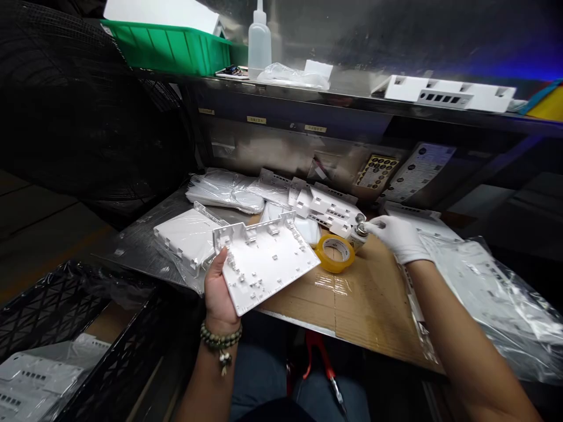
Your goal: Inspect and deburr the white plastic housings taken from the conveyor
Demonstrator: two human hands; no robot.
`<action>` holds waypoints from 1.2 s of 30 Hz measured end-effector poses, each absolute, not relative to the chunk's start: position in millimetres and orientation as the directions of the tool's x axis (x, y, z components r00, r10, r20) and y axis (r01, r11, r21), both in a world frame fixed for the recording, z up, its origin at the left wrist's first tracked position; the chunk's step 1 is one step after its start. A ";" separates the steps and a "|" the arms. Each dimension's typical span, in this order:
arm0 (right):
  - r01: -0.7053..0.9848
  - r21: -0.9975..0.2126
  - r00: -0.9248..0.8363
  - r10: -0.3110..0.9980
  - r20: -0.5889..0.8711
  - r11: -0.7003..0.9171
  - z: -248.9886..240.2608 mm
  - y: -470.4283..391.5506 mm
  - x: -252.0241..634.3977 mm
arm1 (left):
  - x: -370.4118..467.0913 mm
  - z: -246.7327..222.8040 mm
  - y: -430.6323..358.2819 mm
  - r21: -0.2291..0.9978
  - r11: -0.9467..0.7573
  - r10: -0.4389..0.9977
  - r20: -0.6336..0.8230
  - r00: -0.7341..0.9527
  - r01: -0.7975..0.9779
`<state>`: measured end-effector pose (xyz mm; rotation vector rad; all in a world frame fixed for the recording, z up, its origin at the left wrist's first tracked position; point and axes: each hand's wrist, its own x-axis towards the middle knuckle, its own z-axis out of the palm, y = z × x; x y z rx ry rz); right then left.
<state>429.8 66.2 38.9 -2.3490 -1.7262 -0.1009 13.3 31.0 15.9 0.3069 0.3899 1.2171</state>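
Note:
My bare left hand (222,290) grips a white plastic housing shell (268,264) by its left edge, tilted with the ribbed and clipped inner side showing. A beaded bracelet (221,339) is on that wrist. My right hand (393,237), in a white glove, has its fingers closed at the metal top of a small bottle (358,234) on the cardboard. A roll of yellow tape (335,254) lies flat just left of that bottle. Left of the held shell, another white housing (187,237) rests on clear plastic wrap.
Several white housings (329,205) and bagged parts (226,190) sit at the table's back. Plastic-wrapped parts (497,293) cover the right side. Above runs a shelf with a green bin (171,50) and squeeze bottle (259,47). A black crate (83,287) stands lower left; a red-handled tool (323,357) lies below.

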 end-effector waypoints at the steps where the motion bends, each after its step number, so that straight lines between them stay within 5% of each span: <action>1: 0.947 -0.142 0.310 0.933 0.180 -0.288 37.1 67.9 428.3 | 18.5 17.7 32.3 0.430 0.344 0.939 -0.130 0.320 -0.835; 8: 0.946 -0.178 0.302 0.935 0.185 -0.270 40.1 70.0 413.5 | 41.7 33.7 33.6 0.381 0.396 0.916 -0.222 0.333 -0.835; 12: 0.921 -0.315 0.329 0.891 0.314 -0.229 52.3 43.0 375.7 | 48.5 38.6 32.0 0.343 0.410 0.909 -0.227 0.349 -0.845; 16: 0.703 -0.667 0.112 0.886 0.449 0.249 58.1 -15.7 290.8 | 54.7 37.7 29.4 0.339 0.418 0.908 -0.199 0.370 -0.843; 21: 0.546 -0.619 -0.223 0.810 0.542 0.565 43.4 -65.6 195.4 | 66.4 38.9 23.6 0.366 0.417 0.909 -0.175 0.379 -0.832; 36: 0.538 -0.652 -0.109 0.811 0.575 0.535 29.0 -79.2 183.5 | 68.1 41.5 15.3 0.402 0.383 0.923 -0.124 0.365 -0.832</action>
